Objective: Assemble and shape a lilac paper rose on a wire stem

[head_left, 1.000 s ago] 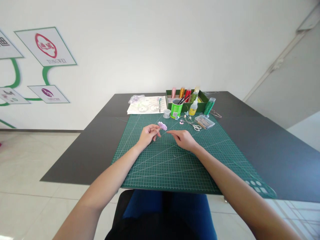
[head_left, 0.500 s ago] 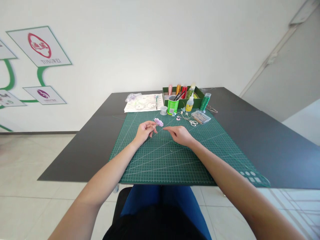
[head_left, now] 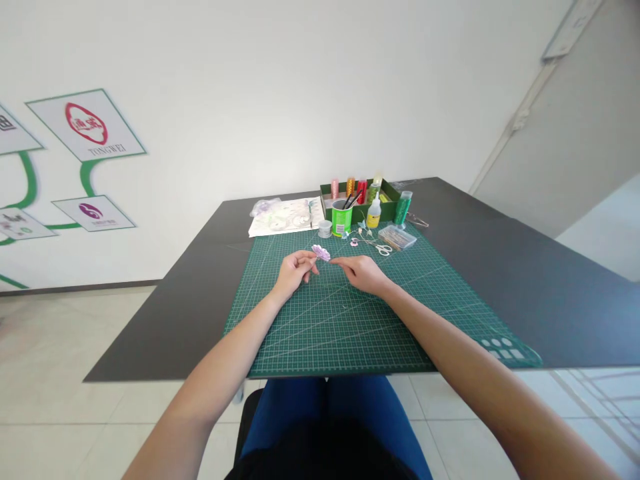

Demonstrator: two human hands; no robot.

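A small lilac-and-white flower (head_left: pixel 321 253) is pinched by its underside in the fingertips of my left hand (head_left: pixel 296 270), above the cutting mat (head_left: pixel 320 333). Just to its right is my right hand (head_left: pixel 363 272), index finger stretched toward the flower and the other fingers curled in. That fingertip is at the petal edge; whether it touches or pinches something fine cannot be made out. Beyond my hands lie white-handled scissors (head_left: pixel 384 250), small flower stems (head_left: pixel 364 230) and a clear box (head_left: pixel 397 237) of thin items.
Behind stand a green can (head_left: pixel 342 219) with dark-handled tools, a small spool (head_left: pixel 325 229), a glue bottle (head_left: pixel 374 212) and a green thread spool (head_left: pixel 403 208). A green box (head_left: pixel 361 212) holds several colored spools. White sheets (head_left: pixel 280 224) and a plastic bag (head_left: pixel 263 206) lie back left.
The view has shifted slightly. My right fingertip has come closer to the flower, from a small gap to its petal edge. My left hand still holds the flower.
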